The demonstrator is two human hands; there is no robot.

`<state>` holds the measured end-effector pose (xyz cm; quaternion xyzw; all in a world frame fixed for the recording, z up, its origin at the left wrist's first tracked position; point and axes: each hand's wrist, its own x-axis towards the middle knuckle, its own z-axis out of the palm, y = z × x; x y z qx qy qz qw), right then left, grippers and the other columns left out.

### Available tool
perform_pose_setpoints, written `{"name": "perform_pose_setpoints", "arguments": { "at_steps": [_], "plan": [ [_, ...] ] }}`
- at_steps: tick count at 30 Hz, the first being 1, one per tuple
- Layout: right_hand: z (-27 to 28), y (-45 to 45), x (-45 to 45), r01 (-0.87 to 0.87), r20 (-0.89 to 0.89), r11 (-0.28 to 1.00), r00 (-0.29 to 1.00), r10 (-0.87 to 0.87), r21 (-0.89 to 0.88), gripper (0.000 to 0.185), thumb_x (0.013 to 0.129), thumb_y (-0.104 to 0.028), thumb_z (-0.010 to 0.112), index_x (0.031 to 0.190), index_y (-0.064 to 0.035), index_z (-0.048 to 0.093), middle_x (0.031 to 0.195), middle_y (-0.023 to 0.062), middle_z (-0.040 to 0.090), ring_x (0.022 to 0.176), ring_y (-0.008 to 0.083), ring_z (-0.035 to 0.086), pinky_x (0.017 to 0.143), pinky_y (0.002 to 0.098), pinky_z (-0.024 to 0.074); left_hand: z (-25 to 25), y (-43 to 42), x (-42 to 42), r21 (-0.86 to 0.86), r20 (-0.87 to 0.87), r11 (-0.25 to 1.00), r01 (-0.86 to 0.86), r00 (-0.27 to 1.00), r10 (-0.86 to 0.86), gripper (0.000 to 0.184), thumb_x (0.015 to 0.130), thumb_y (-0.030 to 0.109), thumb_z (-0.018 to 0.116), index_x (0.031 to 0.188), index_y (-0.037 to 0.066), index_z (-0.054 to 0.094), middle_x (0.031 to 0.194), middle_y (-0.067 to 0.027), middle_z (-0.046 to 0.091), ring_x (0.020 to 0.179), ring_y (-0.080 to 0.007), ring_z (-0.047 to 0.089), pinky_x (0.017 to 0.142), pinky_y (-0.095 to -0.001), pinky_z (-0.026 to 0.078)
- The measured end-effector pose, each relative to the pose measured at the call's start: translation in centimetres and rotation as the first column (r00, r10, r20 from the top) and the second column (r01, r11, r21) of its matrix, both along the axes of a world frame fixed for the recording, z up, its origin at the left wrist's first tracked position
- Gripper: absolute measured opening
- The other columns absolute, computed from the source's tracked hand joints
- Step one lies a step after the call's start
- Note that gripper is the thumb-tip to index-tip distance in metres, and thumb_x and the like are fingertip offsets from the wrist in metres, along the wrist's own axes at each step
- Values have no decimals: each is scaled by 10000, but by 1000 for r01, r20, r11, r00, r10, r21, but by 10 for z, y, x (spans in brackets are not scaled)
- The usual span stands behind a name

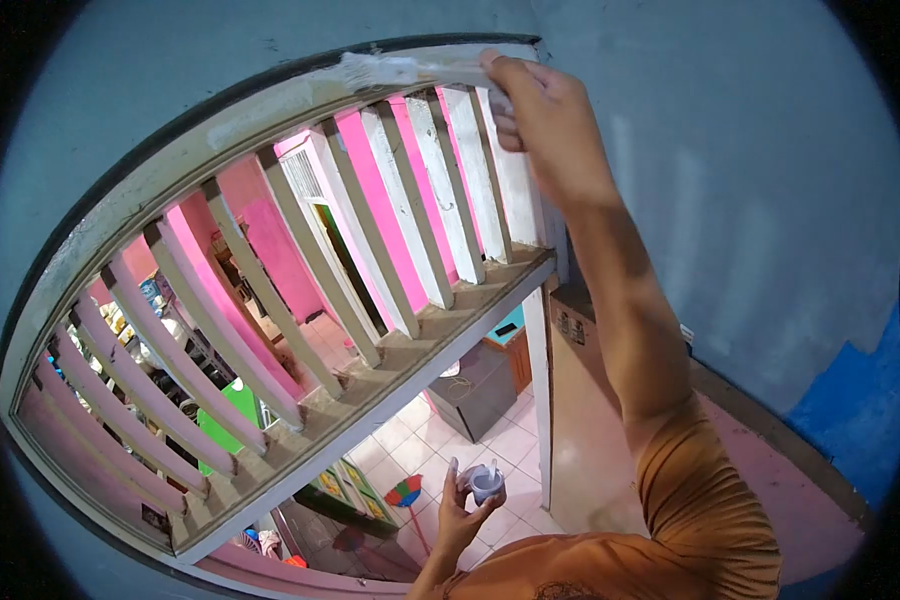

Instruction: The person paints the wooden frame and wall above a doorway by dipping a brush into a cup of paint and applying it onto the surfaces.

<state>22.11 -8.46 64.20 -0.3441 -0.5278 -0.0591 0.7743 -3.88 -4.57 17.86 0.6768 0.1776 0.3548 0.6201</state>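
At the top of the slatted wooden frame [270, 105], my right hand [540, 95] is closed on the handle of a paint brush [395, 70]. Its pale bristles touch the upper rail near a patch of white paint. Low in the view, my left hand [460, 515] holds a small cup [486, 484] of whitish paint, with the fingers around it. White paint covers several slats [430, 190] on the right, while those farther left look brownish or pinkish.
Blue-grey wall [730, 180] surrounds the frame. A dusty ledge [390, 360] runs under the slats. Below are a tiled floor [410, 450], a grey cabinet [480, 395], a colourful broom [404, 491] and a green-and-yellow cupboard [355, 500]. A door [595, 430] stands at the right.
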Motion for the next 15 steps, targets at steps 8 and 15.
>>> {"name": "perform_pose_setpoints", "arguments": {
  "at_steps": [8,15],
  "plan": [
    [24,23,88,-50,-362,994,932,10,-101,274,924,-284,693,924,-14,645,690,-2,527,539,101,447,472,264,352,-1,2,-6,38,2,999,-8,1000,8,1055,817,-30,778,1589,18,60,1403,-223,516,1273,-277,553,1094,-392,432],
    [32,0,137,606,-43,784,787,-616,-133,386,953,-349,630,810,4,694,708,101,649,625,231,598,581,369,467,6,2,-12,65,-42,998,-19,999,22,1038,806,-105,741,1578,-4,54,1385,-230,512,1274,-286,541,1107,-419,432]
  ]
}}
